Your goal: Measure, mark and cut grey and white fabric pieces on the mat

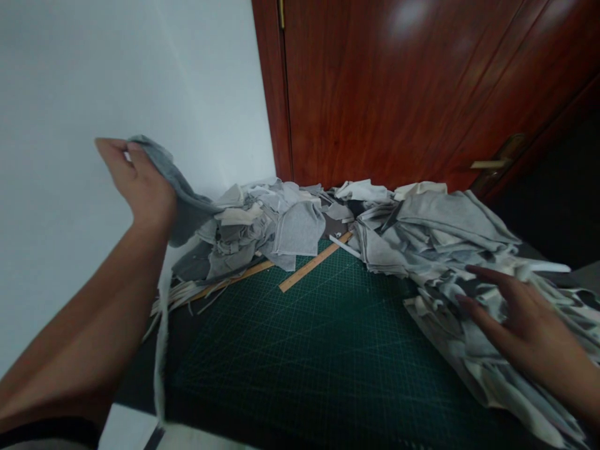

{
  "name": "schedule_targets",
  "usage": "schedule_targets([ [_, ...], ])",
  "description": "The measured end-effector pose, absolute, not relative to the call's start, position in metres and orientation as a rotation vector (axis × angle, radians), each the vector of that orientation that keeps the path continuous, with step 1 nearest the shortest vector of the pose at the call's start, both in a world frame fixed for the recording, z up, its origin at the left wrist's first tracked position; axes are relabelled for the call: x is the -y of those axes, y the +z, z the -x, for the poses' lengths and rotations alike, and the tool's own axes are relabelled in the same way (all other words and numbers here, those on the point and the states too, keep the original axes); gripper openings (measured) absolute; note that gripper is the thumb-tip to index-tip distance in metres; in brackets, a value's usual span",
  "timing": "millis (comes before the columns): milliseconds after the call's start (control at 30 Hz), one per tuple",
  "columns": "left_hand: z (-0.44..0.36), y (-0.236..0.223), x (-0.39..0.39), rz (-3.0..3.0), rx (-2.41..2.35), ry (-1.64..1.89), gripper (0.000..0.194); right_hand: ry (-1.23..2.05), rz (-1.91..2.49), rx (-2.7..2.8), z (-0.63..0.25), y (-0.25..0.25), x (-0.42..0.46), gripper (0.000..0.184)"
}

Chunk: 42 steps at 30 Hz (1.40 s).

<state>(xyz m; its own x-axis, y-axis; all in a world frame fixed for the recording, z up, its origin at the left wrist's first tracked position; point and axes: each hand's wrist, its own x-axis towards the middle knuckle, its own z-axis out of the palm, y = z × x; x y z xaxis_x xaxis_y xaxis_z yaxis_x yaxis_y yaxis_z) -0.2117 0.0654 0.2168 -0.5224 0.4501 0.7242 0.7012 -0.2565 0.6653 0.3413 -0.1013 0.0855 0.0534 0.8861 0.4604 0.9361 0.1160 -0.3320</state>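
Observation:
My left hand point(147, 187) is raised on the left in front of the white wall, its fingers closed on a grey fabric piece point(180, 209). The cloth hangs behind the hand toward the left heap, and a long pale strip point(160, 350) drops below the wrist to the near edge. On the right, my right hand point(520, 319) hovers at a pile of grey fabric scraps point(450, 225), thumb and index finger stretched apart. Nothing shows between those fingers; whether they touch the cloth I cannot tell.
A green cutting mat point(319, 337) covers the table's middle. A wooden ruler point(314, 262) lies slanted on it, near another heap of scraps point(300, 228). Behind stand a brown wooden door point(384, 94) with a handle point(492, 164) and a white wall point(210, 81).

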Motion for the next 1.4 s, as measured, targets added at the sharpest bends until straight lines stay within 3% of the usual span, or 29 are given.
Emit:
schedule_targets([
  [67,0.180,0.209,-0.044,1.456,1.599,-1.851,0.014,0.109,1.701,1.781,-0.318,0.085,0.105,0.047],
  [200,0.092,0.151,0.025,2.083,1.791,-1.806,0.008,0.764,1.375,1.818,-0.242,0.080,0.112,0.033],
  [300,0.038,0.101,0.078,2.766,1.818,-1.628,0.015,1.152,1.022,1.942,-0.187,0.066,0.111,0.065],
  [333,0.028,0.087,0.090,2.954,1.806,-1.581,0.015,1.217,0.955,1.962,-0.175,0.059,0.109,0.068],
  [433,0.021,0.058,0.100,3.270,1.926,-1.354,0.022,1.334,1.046,1.917,-0.161,0.032,0.105,0.044],
  [533,0.033,0.042,0.086,3.267,2.065,-1.420,0.020,1.432,1.113,1.733,-0.174,0.020,0.107,0.023],
  [600,0.039,0.040,0.078,3.452,1.924,-1.257,0.032,1.443,1.013,1.643,-0.185,0.026,0.109,0.018],
  [733,0.039,0.053,0.079,3.862,1.605,-0.765,0.022,1.387,0.801,1.586,-0.203,0.059,0.117,0.021],
  [900,0.026,0.082,0.089,3.961,1.460,-0.946,0.024,1.210,0.812,1.625,-0.213,0.090,0.129,0.017],
  [1100,0.015,0.123,0.101,3.447,1.333,-1.151,0.015,0.818,0.975,1.803,-0.223,0.114,0.148,0.029],
  [1233,0.015,0.153,0.117,3.231,1.207,-1.094,0.017,0.611,0.976,1.963,-0.231,0.138,0.166,0.023],
  [1400,0.014,0.164,0.136,3.090,1.327,-1.580,0.019,0.385,1.048,2.022,-0.241,0.158,0.181,0.024],
])
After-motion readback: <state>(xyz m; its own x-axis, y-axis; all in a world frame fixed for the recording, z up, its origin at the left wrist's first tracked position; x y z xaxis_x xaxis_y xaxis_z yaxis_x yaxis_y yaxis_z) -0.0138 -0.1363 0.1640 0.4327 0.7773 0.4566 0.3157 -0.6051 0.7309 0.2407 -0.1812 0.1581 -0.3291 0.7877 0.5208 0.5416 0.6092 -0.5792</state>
